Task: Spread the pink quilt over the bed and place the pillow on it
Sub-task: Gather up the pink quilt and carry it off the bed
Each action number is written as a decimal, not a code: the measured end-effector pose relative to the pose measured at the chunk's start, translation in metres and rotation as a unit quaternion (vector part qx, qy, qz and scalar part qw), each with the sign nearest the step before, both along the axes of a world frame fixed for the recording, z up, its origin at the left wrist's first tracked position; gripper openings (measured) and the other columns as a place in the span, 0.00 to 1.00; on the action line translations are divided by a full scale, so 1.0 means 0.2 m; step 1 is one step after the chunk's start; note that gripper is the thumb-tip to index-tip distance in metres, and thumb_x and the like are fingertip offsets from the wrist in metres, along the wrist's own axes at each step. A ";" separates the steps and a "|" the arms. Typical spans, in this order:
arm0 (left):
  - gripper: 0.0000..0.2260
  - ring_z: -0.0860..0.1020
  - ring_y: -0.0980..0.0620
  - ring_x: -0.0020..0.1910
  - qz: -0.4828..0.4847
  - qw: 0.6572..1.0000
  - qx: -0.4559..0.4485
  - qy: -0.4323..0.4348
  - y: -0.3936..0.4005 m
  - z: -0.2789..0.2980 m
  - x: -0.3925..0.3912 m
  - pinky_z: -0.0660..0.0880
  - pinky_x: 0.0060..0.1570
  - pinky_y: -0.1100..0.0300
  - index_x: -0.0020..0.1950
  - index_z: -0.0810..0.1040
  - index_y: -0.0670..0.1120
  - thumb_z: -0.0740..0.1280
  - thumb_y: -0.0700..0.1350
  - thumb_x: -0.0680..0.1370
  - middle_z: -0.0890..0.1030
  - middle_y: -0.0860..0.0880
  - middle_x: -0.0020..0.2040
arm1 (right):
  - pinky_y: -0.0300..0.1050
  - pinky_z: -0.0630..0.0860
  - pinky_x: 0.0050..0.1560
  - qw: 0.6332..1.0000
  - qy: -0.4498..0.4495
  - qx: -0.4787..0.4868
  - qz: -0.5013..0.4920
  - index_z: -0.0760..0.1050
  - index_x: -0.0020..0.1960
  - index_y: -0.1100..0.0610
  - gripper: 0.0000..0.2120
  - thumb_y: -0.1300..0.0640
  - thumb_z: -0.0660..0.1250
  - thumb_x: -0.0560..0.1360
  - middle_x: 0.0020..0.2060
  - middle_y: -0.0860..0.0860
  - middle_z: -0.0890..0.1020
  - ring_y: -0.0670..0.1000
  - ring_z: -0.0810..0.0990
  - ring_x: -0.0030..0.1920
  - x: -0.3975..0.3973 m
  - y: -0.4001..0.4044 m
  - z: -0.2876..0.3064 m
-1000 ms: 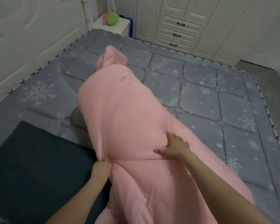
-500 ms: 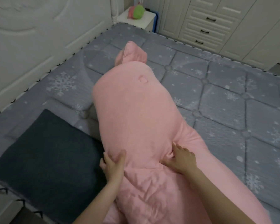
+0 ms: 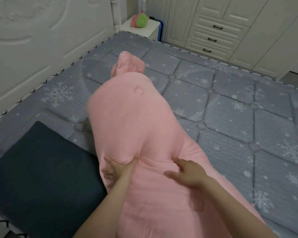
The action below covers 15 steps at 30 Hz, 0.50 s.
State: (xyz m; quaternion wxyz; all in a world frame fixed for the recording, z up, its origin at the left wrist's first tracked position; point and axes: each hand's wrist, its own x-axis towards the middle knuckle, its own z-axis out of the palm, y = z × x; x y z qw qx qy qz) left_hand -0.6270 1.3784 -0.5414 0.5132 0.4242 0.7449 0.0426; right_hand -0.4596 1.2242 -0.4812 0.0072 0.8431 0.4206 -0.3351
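Progress: early; pink quilt (image 3: 127,127) bunched in a long roll down the middle of the bed (image 3: 230,117), not spread.
Left to do: unroll, pull flat to the edges, then set the pillow (image 3: 40,167) on top (dark slab at the near left edge, touching the roll, presumably the pillow).
Left hand (image 3: 118,169): fingers pinching a fold at the roll's near left side.
Right hand (image 3: 187,172): fingers straight, pressing on the quilt, gripping nothing.
Quilt: soft, thick, matte, puffy with shallow tufts; one corner flopped at the far end.
Bed: grey quilted mattress, diamond stitching, snowflake print.
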 end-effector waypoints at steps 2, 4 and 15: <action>0.67 0.40 0.40 0.75 -0.010 1.000 0.000 0.002 0.05 -0.06 0.04 0.45 0.68 0.32 0.71 0.31 0.61 0.72 0.73 0.46 0.36 0.41 0.76 | 0.42 0.67 0.65 1.000 0.024 0.002 -0.011 0.64 0.71 0.46 0.41 0.24 0.56 0.65 0.66 0.45 0.74 0.50 0.72 0.66 0.11 0.06 0.00; 0.67 0.43 0.39 0.75 -0.015 1.000 0.011 -0.005 0.09 -0.11 0.07 0.47 0.69 0.34 0.72 0.32 0.61 0.74 0.72 0.47 0.39 0.41 0.76 | 0.41 0.70 0.59 0.998 0.015 0.061 -0.027 0.75 0.61 0.49 0.30 0.30 0.60 0.69 0.58 0.45 0.80 0.49 0.77 0.60 0.22 0.11 -0.03; 0.68 0.66 0.44 0.69 -0.049 0.995 0.045 -0.077 0.31 -0.52 0.18 0.65 0.67 0.47 0.76 0.50 0.53 0.74 0.72 0.42 0.64 0.47 0.73 | 0.48 0.71 0.65 0.951 0.112 0.077 -0.278 0.66 0.68 0.52 0.53 0.28 0.74 0.50 0.64 0.49 0.74 0.50 0.75 0.62 0.79 0.30 -0.56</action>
